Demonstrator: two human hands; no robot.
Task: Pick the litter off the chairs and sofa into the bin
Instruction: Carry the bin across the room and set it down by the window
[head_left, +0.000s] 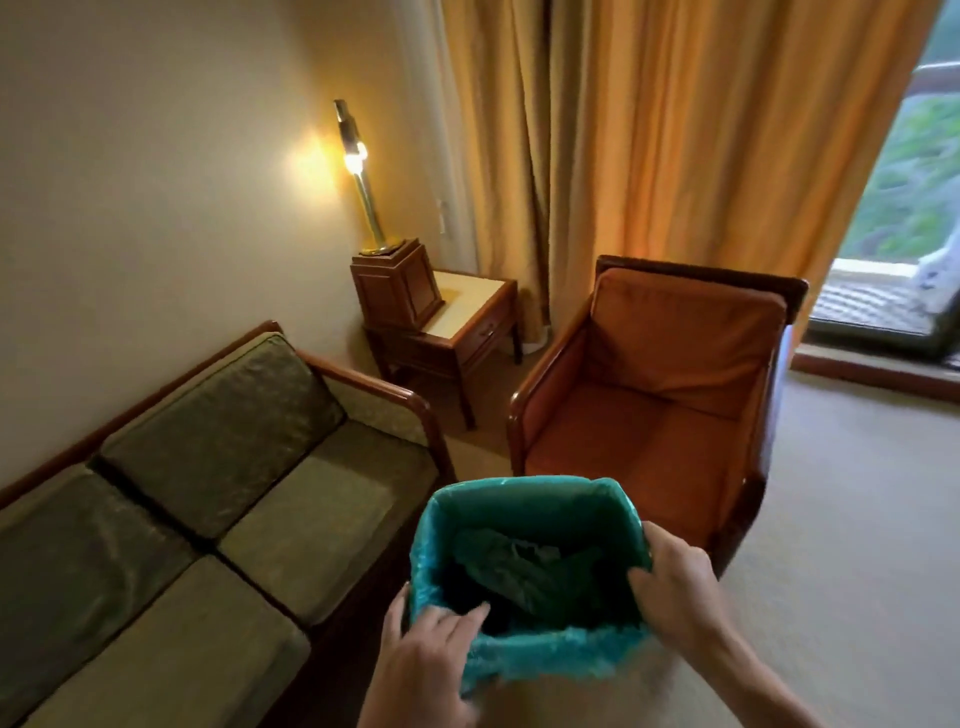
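Observation:
The bin (524, 493), lined with a teal plastic bag, is held up in front of me at the bottom middle. My left hand (431, 649) grips its near left rim, fingers curled over the edge. My right hand (675, 587) grips the right rim. Crumpled dark litter (519, 566) lies inside the bin. The green sofa (218, 499) stretches along the left wall and its cushions look bare. The orange armchair (654, 410) stands beyond the bin; its seat shows no litter.
A wooden side table (467, 322) with a wooden box and a lit brass lamp (358, 176) fills the corner between sofa and armchair. Orange curtains (675, 130) hang behind. A glass door (893, 234) is at the right. Carpet floor lies to the right.

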